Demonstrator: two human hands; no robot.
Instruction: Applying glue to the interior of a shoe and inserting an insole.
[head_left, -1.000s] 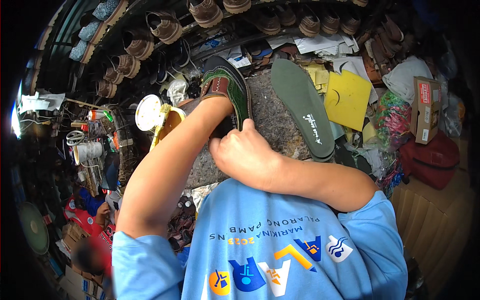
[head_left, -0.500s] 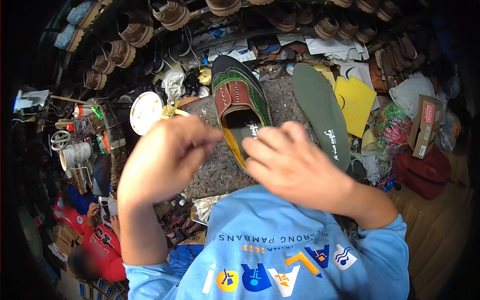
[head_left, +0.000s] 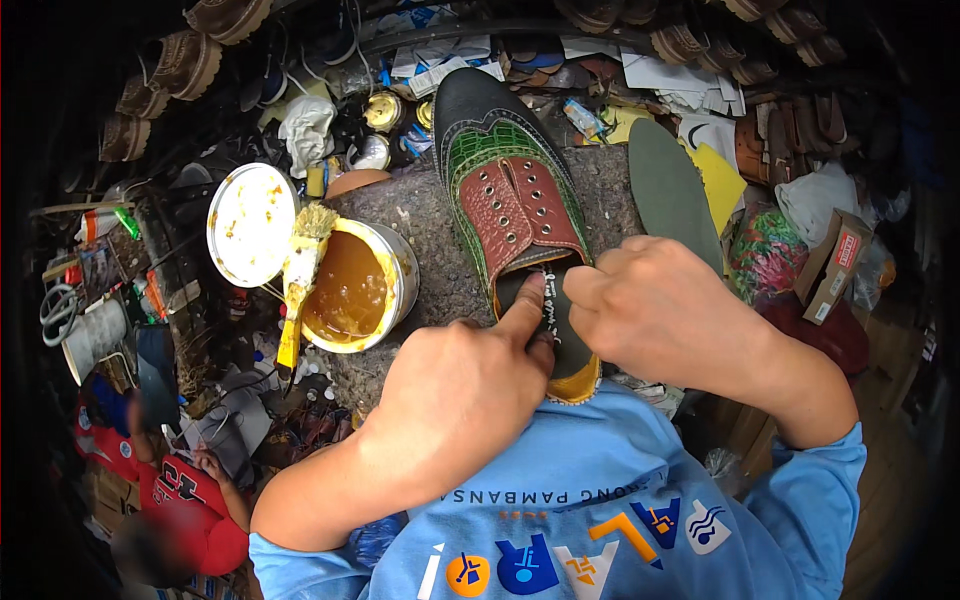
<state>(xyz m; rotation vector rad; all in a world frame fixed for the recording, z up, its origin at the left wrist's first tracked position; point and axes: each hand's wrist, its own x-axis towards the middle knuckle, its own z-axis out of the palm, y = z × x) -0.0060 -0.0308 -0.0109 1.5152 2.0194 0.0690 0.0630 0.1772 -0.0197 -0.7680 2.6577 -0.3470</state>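
A brogue shoe with a black toe, green sides and a red-brown eyelet panel lies on a grey felt-covered block, toe pointing away. A dark insole sits in its opening. My left hand presses its forefinger onto the insole at the shoe's mouth. My right hand pinches the insole's edge from the right, fingers closed on it. The heel end of the shoe rests against my blue shirt.
An open can of amber glue stands left of the shoe, a brush across its rim and its lid beside it. A loose green insole lies to the right. Shoes, paper patterns, a cardboard box and another person surround the block.
The shoe has come down from being held up to lying flat on the block. Both hands have moved forward onto the insole at its opening.
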